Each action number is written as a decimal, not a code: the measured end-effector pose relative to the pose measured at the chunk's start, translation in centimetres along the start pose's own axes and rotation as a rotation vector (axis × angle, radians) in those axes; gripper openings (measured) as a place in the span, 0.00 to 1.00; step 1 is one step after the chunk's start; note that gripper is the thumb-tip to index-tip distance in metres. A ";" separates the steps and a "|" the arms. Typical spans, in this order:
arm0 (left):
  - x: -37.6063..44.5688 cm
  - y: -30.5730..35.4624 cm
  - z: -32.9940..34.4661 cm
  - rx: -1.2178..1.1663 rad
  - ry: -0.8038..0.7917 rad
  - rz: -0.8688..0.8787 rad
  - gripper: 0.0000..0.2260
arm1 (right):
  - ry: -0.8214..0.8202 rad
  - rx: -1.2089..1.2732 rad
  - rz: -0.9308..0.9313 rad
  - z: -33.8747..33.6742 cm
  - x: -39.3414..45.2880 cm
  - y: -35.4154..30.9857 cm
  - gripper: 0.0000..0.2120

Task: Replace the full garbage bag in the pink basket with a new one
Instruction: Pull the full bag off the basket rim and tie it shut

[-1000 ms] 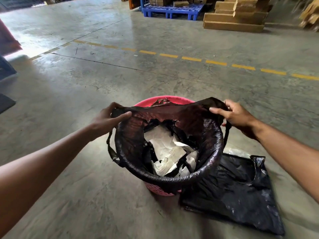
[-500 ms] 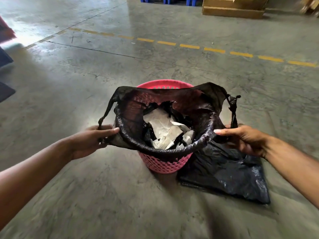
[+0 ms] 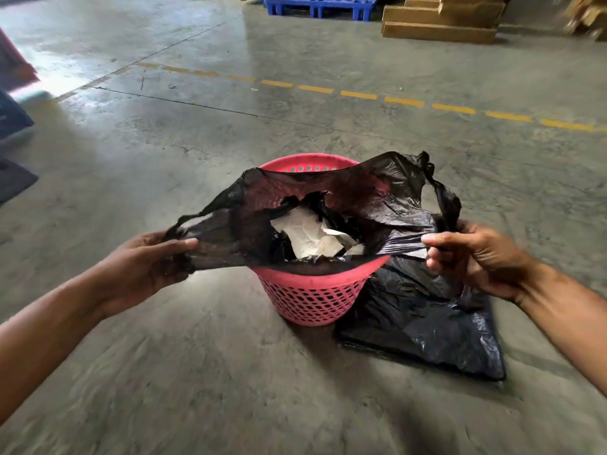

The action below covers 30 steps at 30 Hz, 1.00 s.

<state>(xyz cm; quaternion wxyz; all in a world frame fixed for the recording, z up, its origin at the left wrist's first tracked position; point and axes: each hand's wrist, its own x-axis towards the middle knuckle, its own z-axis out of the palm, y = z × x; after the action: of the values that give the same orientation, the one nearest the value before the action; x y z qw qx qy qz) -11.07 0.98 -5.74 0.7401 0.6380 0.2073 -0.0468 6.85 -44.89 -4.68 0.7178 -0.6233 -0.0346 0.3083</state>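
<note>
A pink perforated basket (image 3: 312,297) stands on the concrete floor with a black garbage bag (image 3: 371,195) in it. Crumpled white paper (image 3: 312,238) shows inside the bag. My left hand (image 3: 147,267) pinches the bag's near left rim and pulls it outward, off the basket's edge. My right hand (image 3: 476,257) grips the bag's right rim below a loose handle loop that sticks up. A second black bag (image 3: 423,330) lies flat on the floor right of the basket, partly under my right hand.
A dashed yellow line (image 3: 358,95) crosses the floor beyond the basket. A blue pallet (image 3: 318,6) and stacked cardboard (image 3: 440,27) stand at the far back. Dark objects (image 3: 13,119) sit at the left edge.
Both hands moved from the bag's far rim down to its near sides and took hold. The rolled rim has come off the basket's front edge and is stretched sideways.
</note>
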 end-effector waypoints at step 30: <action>9.2 13.0 0.1 -0.124 0.133 0.341 0.07 | 0.306 -0.182 -0.172 0.5 7.9 -13.7 0.06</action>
<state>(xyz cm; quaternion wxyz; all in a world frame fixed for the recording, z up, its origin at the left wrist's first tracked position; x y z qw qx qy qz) 1.69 5.03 2.96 0.7598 0.6189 0.1468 0.1344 18.48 -41.09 5.38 0.6792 -0.7198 -0.0061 0.1434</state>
